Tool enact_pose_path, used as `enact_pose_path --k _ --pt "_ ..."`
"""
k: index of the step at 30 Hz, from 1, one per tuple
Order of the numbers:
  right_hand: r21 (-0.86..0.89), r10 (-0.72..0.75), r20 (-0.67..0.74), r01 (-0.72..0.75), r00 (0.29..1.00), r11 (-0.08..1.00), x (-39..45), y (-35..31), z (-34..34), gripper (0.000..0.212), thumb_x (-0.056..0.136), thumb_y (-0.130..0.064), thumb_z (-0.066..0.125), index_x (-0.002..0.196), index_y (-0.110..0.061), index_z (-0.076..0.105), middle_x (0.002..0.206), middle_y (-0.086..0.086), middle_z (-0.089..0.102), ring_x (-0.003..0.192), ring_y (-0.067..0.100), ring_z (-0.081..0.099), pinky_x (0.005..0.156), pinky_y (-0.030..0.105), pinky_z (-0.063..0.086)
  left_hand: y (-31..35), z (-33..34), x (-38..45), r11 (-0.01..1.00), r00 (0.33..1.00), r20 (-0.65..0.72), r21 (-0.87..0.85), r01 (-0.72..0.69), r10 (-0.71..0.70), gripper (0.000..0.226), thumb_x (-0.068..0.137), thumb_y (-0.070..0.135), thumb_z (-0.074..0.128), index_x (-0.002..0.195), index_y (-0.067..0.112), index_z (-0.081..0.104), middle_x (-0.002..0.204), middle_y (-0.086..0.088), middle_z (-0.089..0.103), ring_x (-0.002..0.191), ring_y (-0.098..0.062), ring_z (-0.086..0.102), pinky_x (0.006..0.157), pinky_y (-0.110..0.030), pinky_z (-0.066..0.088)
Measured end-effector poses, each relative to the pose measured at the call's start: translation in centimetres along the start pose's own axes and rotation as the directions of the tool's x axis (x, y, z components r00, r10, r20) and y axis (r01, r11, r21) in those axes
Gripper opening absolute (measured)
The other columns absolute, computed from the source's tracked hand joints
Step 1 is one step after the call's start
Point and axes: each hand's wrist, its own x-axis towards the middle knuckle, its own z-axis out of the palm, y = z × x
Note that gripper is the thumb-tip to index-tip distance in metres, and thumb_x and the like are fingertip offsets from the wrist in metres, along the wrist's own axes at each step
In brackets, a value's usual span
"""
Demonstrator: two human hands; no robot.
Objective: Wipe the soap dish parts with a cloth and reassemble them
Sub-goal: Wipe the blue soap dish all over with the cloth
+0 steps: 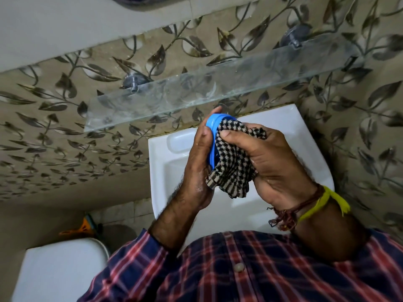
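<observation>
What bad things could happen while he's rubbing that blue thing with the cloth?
1. The left hand looks wet or soapy, so the blue soap dish part might slip and drop into the white sink below.
2. The checked cloth hangs loose under the right hand, so it could slide out too.
3. The glass shelf is close above; lifted hands might bump it.

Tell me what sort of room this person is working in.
Most likely a small bathroom: a white ceramic washbasin under the hands, a glass shelf on the leaf-patterned tiled wall, and what looks like a toilet cistern at lower left.
</observation>
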Motion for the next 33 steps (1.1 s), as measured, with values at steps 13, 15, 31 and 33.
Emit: enact_pose_path --k 13,15,31,33 --pt "-0.248 -0.043 0.129 0.074 0.991 0.966 0.4 -0.8 -0.7 0.011 0.089 -0.002 0.066 0.097 0.005 0.07 0.084 0.02 0.072 0.072 0.025 0.071 0.064 0.036 0.061 1.1 0.2 0.9 0.999 0.997 -0.073 0.044 -0.008 0.012 0.046 0.102 0.048 0.044 0.143 0.028 0.053 0.139 -0.021 0.057 0.126 -0.034 0.056 0.114 -0.055 0.04" --pt "-0.373 -0.035 0.173 0.098 0.984 0.922 0.4 -0.5 -0.9 0.008 0.088 -0.001 0.067 0.091 0.005 0.071 0.078 0.019 0.07 0.067 0.024 0.068 0.064 0.038 0.06 1.4 0.0 1.5 0.999 0.997 -0.074 0.031 -0.015 0.017 0.045 0.102 0.047 0.042 0.143 0.03 0.053 0.143 -0.024 0.053 0.124 -0.034 0.055 0.114 -0.057 0.037" --pt "-0.42 -0.118 0.212 0.199 0.97 0.886 1.0 -0.8 -1.4 0.003 0.086 0.001 0.07 0.086 0.001 0.073 0.083 0.027 0.072 0.069 0.031 0.069 0.068 0.047 0.06 1.8 0.6 2.3 0.998 1.0 -0.001 0.056 -0.019 0.019 0.043 0.103 0.044 0.037 0.141 0.03 0.053 0.138 -0.014 0.055 0.121 -0.031 0.054 0.111 -0.056 0.039" --pt "-0.446 -0.07 0.251 0.179 0.966 0.877 0.8 -0.5 -1.5 0.002 0.086 0.001 0.07 0.087 0.0 0.072 0.08 0.024 0.071 0.066 0.034 0.067 0.066 0.048 0.059 2.1 0.6 2.5 0.997 0.999 -0.02 0.069 -0.028 0.03 0.044 0.102 0.045 0.038 0.141 0.029 0.052 0.137 -0.014 0.054 0.118 -0.032 0.051 0.108 -0.054 0.039"
